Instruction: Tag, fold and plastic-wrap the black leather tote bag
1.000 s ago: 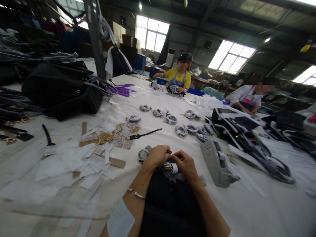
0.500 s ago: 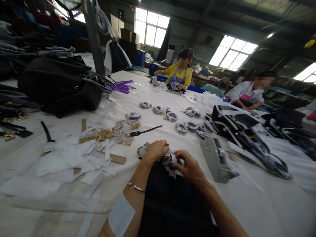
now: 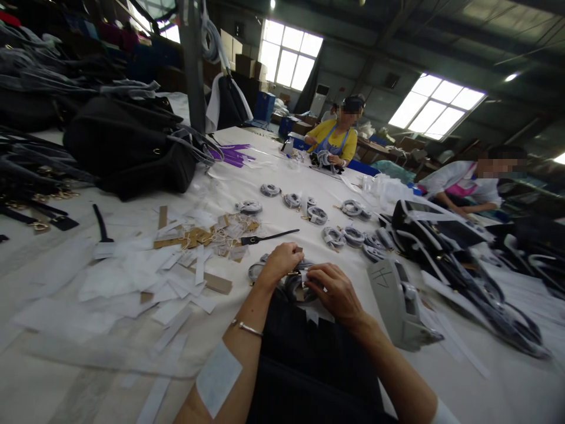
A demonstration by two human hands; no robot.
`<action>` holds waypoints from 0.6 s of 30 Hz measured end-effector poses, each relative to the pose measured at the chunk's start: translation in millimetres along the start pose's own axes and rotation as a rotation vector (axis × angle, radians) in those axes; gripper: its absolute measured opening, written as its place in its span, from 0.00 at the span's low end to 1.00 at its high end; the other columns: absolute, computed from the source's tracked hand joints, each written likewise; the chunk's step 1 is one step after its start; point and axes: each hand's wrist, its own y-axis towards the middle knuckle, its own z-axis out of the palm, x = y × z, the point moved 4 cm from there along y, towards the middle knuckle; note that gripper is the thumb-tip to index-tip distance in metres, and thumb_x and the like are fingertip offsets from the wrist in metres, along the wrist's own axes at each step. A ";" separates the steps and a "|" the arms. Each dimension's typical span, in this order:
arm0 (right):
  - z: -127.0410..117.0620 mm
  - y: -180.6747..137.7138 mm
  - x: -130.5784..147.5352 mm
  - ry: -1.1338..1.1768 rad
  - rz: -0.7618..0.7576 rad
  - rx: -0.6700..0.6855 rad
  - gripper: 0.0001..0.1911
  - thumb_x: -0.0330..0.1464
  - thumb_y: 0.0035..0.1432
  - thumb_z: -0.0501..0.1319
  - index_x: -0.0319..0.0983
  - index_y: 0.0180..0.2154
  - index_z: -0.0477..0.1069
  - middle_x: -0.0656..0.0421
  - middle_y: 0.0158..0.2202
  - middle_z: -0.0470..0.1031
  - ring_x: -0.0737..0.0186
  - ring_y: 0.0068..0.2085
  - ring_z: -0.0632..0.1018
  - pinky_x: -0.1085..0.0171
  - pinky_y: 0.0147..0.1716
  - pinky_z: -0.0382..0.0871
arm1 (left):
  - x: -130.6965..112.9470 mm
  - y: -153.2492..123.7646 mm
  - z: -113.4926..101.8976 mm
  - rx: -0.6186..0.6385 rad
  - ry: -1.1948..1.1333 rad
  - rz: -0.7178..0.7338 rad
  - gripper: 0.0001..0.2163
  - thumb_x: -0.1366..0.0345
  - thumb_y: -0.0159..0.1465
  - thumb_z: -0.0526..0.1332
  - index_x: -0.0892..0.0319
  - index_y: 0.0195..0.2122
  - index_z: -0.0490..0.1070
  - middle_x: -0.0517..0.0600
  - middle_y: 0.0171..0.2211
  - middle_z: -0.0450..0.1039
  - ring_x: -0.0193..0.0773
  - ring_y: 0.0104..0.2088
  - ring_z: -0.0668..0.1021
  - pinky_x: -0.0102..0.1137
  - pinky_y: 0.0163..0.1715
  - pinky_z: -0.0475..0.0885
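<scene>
A black bag [image 3: 309, 365] lies in front of me, its top end facing away. At that end is a grey strap or handle in clear wrap [image 3: 295, 288] with a gold metal fitting. My left hand [image 3: 282, 262] is closed over its upper part, and a small brown piece [image 3: 299, 250] sticks out by the fingertips. From the other side, my right hand [image 3: 334, 291] pinches the wrapped strap beside a white strip; its fingertips are partly hidden. A white tab [image 3: 312, 317] hangs on the bag just below.
Grey tape dispenser [image 3: 395, 300] stands right. Several coiled wrapped straps [image 3: 318, 214] lie beyond my hands. Paper pieces [image 3: 119, 277] and tags [image 3: 220, 235] spread left, near a black strap [image 3: 269, 237]. Black bags [image 3: 119, 147] are piled far left, others [image 3: 436, 235] right. Two co-workers [image 3: 338, 138] work across the table.
The view has turned slightly left, so the surroundings shift right. My right hand has moved in closer to my left along the wrapped strap; the left stays closed on it.
</scene>
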 end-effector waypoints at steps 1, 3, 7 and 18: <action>1.5 0.0 -1.2 -0.057 -0.008 -0.033 0.05 0.33 0.61 0.61 0.43 0.38 0.75 0.54 0.43 0.77 0.55 0.44 0.75 0.55 0.45 0.71 | -0.2 0.1 1.8 0.007 0.015 -0.003 0.10 0.62 0.63 0.55 0.59 0.35 0.74 0.51 0.33 0.77 0.39 0.34 0.77 0.29 0.32 0.67; 8.4 0.6 -5.8 -0.107 -0.013 -0.070 0.04 0.32 0.60 0.62 0.43 0.36 0.76 0.53 0.49 0.75 0.51 0.50 0.73 0.50 0.49 0.69 | -0.2 1.1 8.3 0.035 0.050 -0.006 0.12 0.61 0.64 0.53 0.58 0.36 0.75 0.53 0.36 0.78 0.42 0.37 0.78 0.31 0.36 0.68; 32.8 4.5 -25.1 0.126 0.050 -0.002 0.06 0.29 0.59 0.61 0.44 0.37 0.76 0.54 0.52 0.74 0.55 0.52 0.74 0.55 0.51 0.70 | 5.3 9.1 26.0 0.120 0.124 -0.039 0.12 0.64 0.67 0.52 0.61 0.39 0.75 0.58 0.40 0.78 0.44 0.42 0.78 0.36 0.43 0.70; 53.9 -0.5 -52.4 0.224 0.253 -0.084 0.02 0.29 0.57 0.60 0.40 0.31 0.70 0.56 0.39 0.72 0.60 0.41 0.76 0.61 0.42 0.72 | 13.9 14.9 34.9 0.310 0.032 0.160 0.22 0.63 0.55 0.65 0.58 0.52 0.69 0.51 0.47 0.76 0.41 0.45 0.77 0.29 0.45 0.71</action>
